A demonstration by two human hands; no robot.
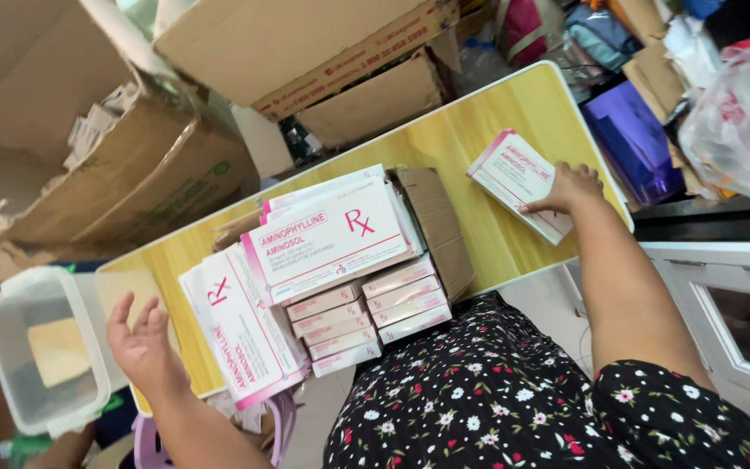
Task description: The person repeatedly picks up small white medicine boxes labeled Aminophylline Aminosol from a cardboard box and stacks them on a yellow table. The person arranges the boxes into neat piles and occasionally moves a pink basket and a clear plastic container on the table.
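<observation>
My right hand [569, 187] rests flat on a white and pink medicine box [514, 178] lying near the far right end of a yellow wood-grain table [479, 130]. My left hand [142, 343] hovers open, fingers spread, beside a stack of white and pink medicine boxes [245, 334] at the table's near left edge. More of the same boxes [332, 234] sit in and on an open brown carton [436, 226] in the middle, with several slim boxes [366, 317] stacked at its front.
Large open cardboard cartons [115, 156] stand left of and behind the table. A clear plastic tub [45, 356] sits at lower left. Plastic bags [740, 122] and a purple bag [631, 139] crowd the right. A pink stool [279, 421] is below the table.
</observation>
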